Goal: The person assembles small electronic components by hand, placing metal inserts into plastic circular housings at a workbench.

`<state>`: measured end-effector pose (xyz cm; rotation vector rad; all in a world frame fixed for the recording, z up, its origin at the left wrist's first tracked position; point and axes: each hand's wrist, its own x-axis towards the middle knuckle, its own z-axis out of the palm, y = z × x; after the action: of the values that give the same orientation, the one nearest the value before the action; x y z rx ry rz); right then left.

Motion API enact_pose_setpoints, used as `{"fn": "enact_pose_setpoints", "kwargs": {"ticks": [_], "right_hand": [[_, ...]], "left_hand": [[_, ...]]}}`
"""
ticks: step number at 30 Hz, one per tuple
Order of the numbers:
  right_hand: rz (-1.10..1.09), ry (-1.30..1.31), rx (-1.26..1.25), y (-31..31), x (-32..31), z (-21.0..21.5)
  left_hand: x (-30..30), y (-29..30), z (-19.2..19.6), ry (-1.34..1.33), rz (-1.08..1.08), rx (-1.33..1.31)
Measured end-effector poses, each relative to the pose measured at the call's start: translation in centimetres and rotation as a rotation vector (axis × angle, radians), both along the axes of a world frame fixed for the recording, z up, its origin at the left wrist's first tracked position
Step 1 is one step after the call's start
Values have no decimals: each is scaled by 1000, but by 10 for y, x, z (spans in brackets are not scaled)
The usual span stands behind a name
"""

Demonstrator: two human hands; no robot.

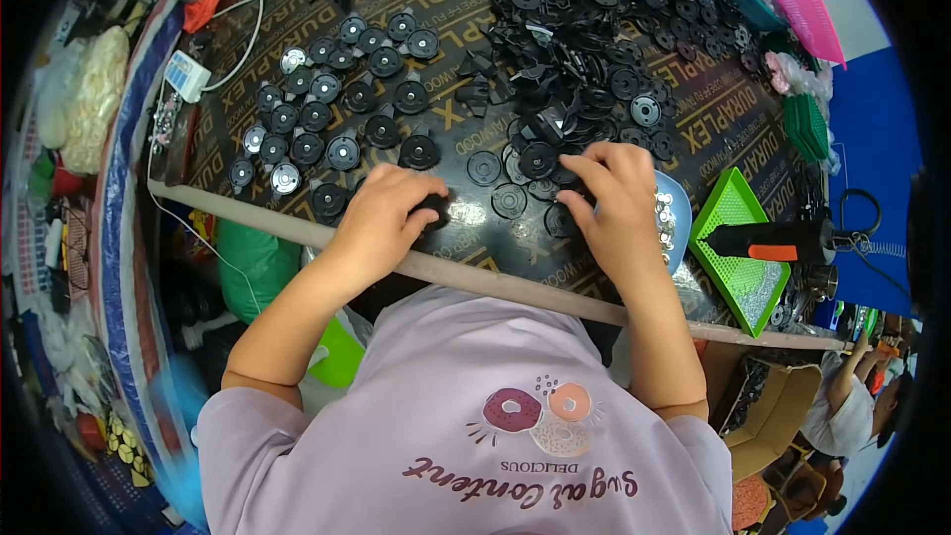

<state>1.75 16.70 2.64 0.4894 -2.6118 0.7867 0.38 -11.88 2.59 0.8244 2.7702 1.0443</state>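
Note:
My left hand (384,216) rests by the table's near edge, its fingers curled round a black plastic disc (433,210) that they partly hide. My right hand (616,200) is at a loose pile of similar parts, thumb and index finger apart. Its index fingertip is beside a black disc (540,160), and its thumb is close to another disc (560,221); whether either is touched is hard to see. Flat grey-black rings (509,201) lie between the hands. Left of them, several assembled black discs (344,152) are spread in loose rows, some with shiny metallic faces.
A big heap of black parts (584,50) covers the table's far side. To the right are a blue dish (677,213) of small metal pieces, a green tray (738,193) and a black-and-orange tool (773,241). A white box (186,76) with a cable sits at left. Another person (847,406) is at far right.

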Motion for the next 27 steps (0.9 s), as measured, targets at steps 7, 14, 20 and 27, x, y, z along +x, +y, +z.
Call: {"fn": "enact_pose_setpoints", "kwargs": {"ticks": [7,14,20,27], "right_hand": [[0,-45,165,-22,-22,-4],[-193,21,322,-14,-28,-6],[263,-24,326,-57,-11,-15],[112,-112,410,-16,-1,-6]], "left_hand": [[-4,0,9,14,-4,-161],[-58,36,24,327,-89,-77],[-144,68,-2,129,-13,-391],[-139,99,-11,-82,-52,-393]]}}
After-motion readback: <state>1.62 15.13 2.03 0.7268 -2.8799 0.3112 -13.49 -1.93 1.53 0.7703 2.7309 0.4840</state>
